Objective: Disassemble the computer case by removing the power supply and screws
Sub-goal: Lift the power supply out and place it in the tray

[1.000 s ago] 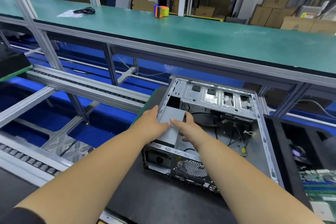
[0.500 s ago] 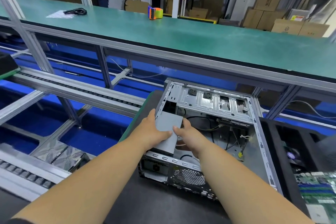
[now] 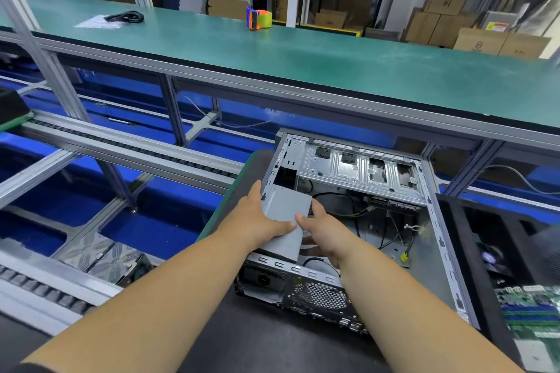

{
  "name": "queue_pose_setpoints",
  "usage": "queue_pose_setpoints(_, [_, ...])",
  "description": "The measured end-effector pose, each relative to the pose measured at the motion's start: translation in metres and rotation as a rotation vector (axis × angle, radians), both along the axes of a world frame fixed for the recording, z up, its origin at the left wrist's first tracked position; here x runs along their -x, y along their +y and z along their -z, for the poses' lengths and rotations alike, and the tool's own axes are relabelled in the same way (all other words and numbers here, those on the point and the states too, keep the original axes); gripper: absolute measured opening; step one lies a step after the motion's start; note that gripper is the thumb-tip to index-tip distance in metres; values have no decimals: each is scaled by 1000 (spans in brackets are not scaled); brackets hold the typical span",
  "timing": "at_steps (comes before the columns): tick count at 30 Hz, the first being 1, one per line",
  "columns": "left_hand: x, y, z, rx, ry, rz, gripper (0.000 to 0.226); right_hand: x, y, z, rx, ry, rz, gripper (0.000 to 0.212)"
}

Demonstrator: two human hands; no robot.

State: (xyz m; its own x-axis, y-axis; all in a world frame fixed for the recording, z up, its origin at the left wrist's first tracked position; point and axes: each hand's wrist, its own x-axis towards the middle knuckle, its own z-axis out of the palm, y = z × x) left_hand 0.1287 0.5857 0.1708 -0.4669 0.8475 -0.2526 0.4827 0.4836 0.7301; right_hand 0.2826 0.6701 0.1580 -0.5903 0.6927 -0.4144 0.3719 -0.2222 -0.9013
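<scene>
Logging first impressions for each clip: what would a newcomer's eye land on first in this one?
Two bare forearms reach to the centre, where the left hand and right hand grip a grey power supply at the near left corner of an open computer case lying on its side. Behind stretches a long green workbench, with an orange-and-green tape dispenser on its far edge.

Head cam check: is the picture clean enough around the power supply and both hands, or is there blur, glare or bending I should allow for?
Head view: power supply, left hand and right hand are sharp and evenly lit, no glare. Head view: wide-angle bending curves the green bench and conveyor rails. Head view: the far right edge near the circuit board is soft and smeared.
</scene>
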Motion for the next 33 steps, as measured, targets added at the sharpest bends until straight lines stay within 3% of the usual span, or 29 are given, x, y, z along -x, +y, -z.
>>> queue_pose_setpoints(8, [0,0,3,16,22,3,128,0,2,3,29,19,30,37])
queue_pose_setpoints(13, [5,0,9,-42,-21,23,119,6,2,2,-55,-44,3,39])
queue_pose_setpoints(15, [8,-2,10,-97,-132,12,107,14,4,0,-106,-95,13,44])
queue_pose_setpoints(18, [16,-6,11,-168,-463,-47,83,27,11,-9,-199,-183,81,58])
queue_pose_setpoints(20, [24,-9,11,-165,-586,-52,84,36,18,-15,-263,-168,104,61])
queue_pose_setpoints(25, [37,-26,3,-120,-461,64,103,60,34,-21,-530,-275,-56,27])
queue_pose_setpoints(28, [40,-40,-5,-71,-343,254,114,65,33,-13,-630,-304,-110,25])
queue_pose_setpoints(33, [37,-57,-6,-15,-45,457,110,67,27,-4,-873,-409,-105,32])
